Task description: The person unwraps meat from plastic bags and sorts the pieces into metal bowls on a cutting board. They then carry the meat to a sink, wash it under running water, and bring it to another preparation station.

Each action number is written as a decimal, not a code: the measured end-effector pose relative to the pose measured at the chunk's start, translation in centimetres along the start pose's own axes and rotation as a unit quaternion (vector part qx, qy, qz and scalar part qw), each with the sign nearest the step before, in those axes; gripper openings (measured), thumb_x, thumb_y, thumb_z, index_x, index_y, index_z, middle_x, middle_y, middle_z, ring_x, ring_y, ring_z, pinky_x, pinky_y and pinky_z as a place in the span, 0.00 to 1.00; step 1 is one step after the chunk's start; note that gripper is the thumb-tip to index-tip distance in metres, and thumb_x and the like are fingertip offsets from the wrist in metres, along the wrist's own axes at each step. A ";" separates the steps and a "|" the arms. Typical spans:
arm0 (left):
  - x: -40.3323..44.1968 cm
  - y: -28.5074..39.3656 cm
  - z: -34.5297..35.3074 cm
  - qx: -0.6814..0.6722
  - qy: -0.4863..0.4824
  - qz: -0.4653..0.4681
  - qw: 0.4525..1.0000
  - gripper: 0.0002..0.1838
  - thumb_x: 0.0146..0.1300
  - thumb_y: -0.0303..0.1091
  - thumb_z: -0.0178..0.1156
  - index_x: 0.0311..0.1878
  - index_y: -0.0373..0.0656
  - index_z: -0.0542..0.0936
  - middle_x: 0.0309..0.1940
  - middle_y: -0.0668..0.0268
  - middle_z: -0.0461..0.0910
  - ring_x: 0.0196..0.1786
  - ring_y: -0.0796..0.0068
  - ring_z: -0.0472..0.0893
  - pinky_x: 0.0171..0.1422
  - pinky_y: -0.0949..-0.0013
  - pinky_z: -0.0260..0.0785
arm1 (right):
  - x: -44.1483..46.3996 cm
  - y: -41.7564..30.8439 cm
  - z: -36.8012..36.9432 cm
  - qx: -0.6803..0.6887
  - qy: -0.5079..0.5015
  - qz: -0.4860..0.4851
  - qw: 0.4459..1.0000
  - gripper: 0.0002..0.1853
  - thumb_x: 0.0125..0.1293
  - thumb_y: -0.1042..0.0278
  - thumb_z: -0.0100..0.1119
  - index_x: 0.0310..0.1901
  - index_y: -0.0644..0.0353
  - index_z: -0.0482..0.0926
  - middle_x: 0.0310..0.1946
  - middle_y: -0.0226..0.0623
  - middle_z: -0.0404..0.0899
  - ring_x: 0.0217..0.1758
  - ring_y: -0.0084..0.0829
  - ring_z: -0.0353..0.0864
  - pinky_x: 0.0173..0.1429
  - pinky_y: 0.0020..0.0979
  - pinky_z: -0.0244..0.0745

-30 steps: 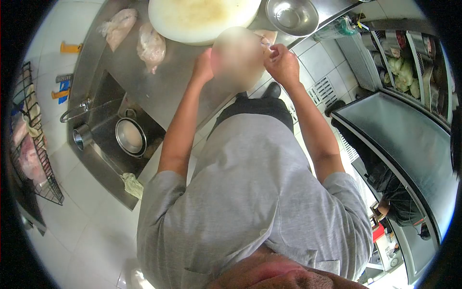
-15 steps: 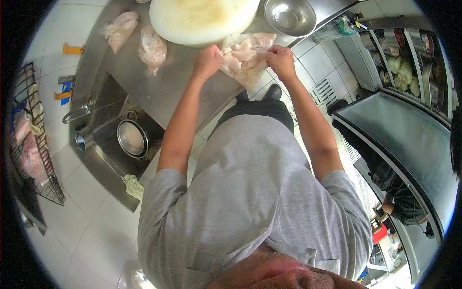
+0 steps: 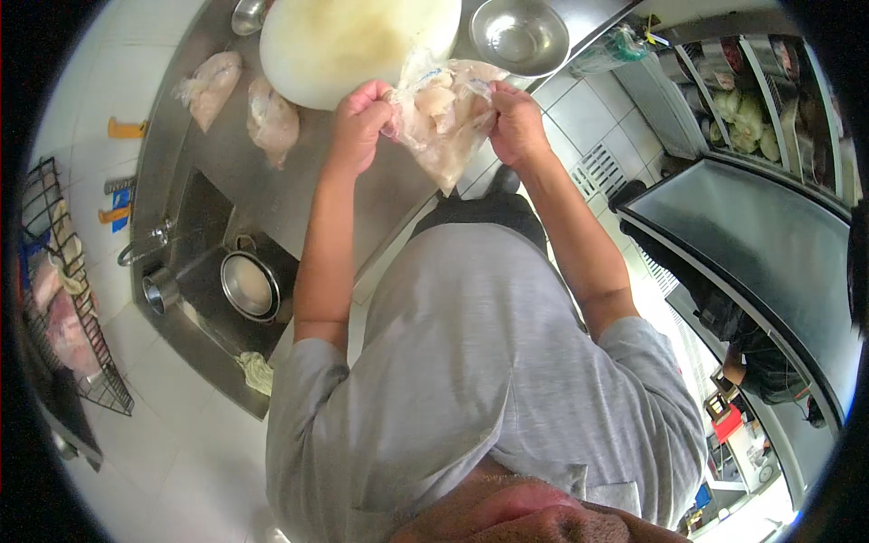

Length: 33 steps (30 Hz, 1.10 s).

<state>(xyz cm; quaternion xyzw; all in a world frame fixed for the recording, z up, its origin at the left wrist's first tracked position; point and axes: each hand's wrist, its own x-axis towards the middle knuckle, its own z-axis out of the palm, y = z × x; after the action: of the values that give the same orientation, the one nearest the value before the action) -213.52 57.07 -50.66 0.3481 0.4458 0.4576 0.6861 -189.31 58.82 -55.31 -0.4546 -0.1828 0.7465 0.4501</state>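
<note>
A clear plastic bag (image 3: 445,113) with pale pieces of meat inside hangs between my two hands, over the front edge of the steel counter (image 3: 330,204). My left hand (image 3: 364,125) is closed on the bag's left side, and my right hand (image 3: 516,122) pinches its upper right corner. Just behind the bag lies a round white cutting board (image 3: 353,45). Two more bags of pale meat rest to its left, one farther left (image 3: 212,89) and one nearer the board (image 3: 272,124). Right of the board stands a steel bowl (image 3: 520,36).
A sink (image 3: 204,281) with a round pot (image 3: 249,285) in it is at the left. A wire rack (image 3: 77,308) hangs at the far left. On the right are a glass-topped unit (image 3: 742,235) and shelves with vegetables (image 3: 747,122). Part of another person (image 3: 735,366) shows at the right.
The bag of meat has been raised and now hangs with its lower corner down. My left hand has moved slightly left. The view has shifted a little, and the blur over the bag is gone.
</note>
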 end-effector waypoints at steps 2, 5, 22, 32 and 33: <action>1.2 2.5 1.4 0.025 -0.028 0.020 0.999 0.04 0.61 0.23 0.51 0.34 0.40 0.75 0.24 0.69 0.76 0.25 0.79 0.74 0.32 0.72 0.69 | 0.0 -2.8 0.2 0.016 -0.006 -0.035 0.999 0.09 0.69 0.76 0.51 0.44 0.68 0.79 0.38 0.37 0.83 0.40 0.28 0.81 0.46 0.27 0.76; 4.4 5.3 4.8 0.038 -0.058 0.045 0.997 0.03 0.61 0.24 0.52 0.35 0.38 0.75 0.26 0.67 0.77 0.26 0.77 0.76 0.34 0.71 0.72 | 0.4 -7.9 1.2 -0.035 0.015 -0.096 0.995 0.07 0.67 0.78 0.52 0.42 0.66 0.79 0.34 0.33 0.80 0.35 0.25 0.79 0.40 0.26 0.74; 17.4 -1.6 8.9 0.453 0.012 -0.017 0.891 0.07 0.66 0.29 0.57 0.42 0.36 0.79 0.25 0.65 0.80 0.24 0.75 0.79 0.29 0.69 0.75 | 5.5 -13.5 -9.3 -0.529 0.246 -0.045 0.811 0.24 0.56 0.47 0.67 0.32 0.67 0.86 0.35 0.52 0.87 0.40 0.48 0.89 0.49 0.44 0.82; 16.7 -3.6 5.6 0.586 -0.063 0.014 0.808 0.14 0.68 0.35 0.61 0.49 0.33 0.80 0.28 0.63 0.82 0.24 0.75 0.80 0.28 0.69 0.75 | 8.8 -6.1 -11.7 -0.537 0.154 -0.184 0.809 0.12 0.54 0.68 0.58 0.32 0.70 0.85 0.26 0.52 0.85 0.27 0.41 0.88 0.37 0.39 0.84; 17.1 -4.6 4.8 0.583 -0.079 0.046 0.807 0.14 0.69 0.35 0.61 0.49 0.33 0.80 0.29 0.63 0.83 0.25 0.75 0.80 0.27 0.69 0.75 | 6.3 -6.4 -11.4 -0.479 0.169 -0.151 0.848 0.12 0.53 0.70 0.58 0.32 0.70 0.85 0.25 0.51 0.84 0.27 0.40 0.87 0.36 0.39 0.84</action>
<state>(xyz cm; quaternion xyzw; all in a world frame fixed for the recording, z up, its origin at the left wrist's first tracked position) -204.48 71.21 -58.05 0.7378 0.5563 0.1138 0.3650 -177.58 65.93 -60.15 -0.7000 -0.5051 0.4007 0.3072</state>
